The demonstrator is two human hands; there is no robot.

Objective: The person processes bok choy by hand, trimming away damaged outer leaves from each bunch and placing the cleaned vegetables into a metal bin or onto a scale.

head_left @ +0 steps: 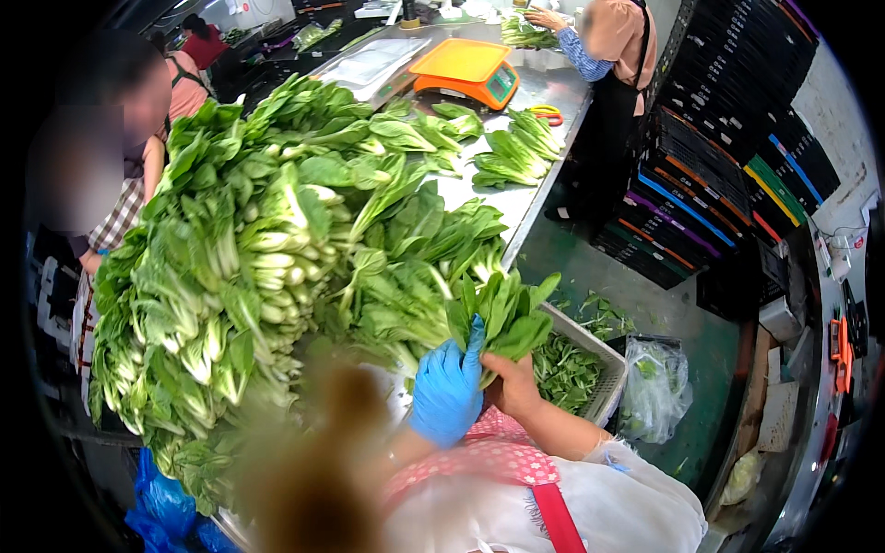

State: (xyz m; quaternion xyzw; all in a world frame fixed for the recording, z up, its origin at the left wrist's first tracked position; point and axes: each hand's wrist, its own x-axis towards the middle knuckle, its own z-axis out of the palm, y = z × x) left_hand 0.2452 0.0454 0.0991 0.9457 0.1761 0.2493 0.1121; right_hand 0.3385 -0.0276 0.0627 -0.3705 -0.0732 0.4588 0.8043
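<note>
Green flooring (572, 263) is showing beside a long metal table (553, 85), and black crates (678, 198) with coloured edges are standing in tall stacks along the right side of the room. Across the table a great heap of leafy greens (277, 263) is spreading, pale stems bundled toward the middle. Beyond it an orange scale (466, 69) is sitting near red-and-yellow scissors (550, 116), while a co-worker (619, 41) at the far end is handling more greens.

Just beside the table, a pale crate (614, 382) is holding loose leaves (564, 373), and next to it a clear plastic bag (656, 392) is bulging with something green. Blue plastic (164, 498) is lying bunched at lower left.

Nearest me, a person in a floral apron (493, 452) is keeping a small bunch of greens (502, 318) at the table's edge, between the heap and the crate. Their bare right hand (514, 382) is grasping its base; their blue-gloved left hand (447, 392) is pressing against its side, forefinger pointing upward, though whether those other fingers are gripping it I cannot quite tell.
</note>
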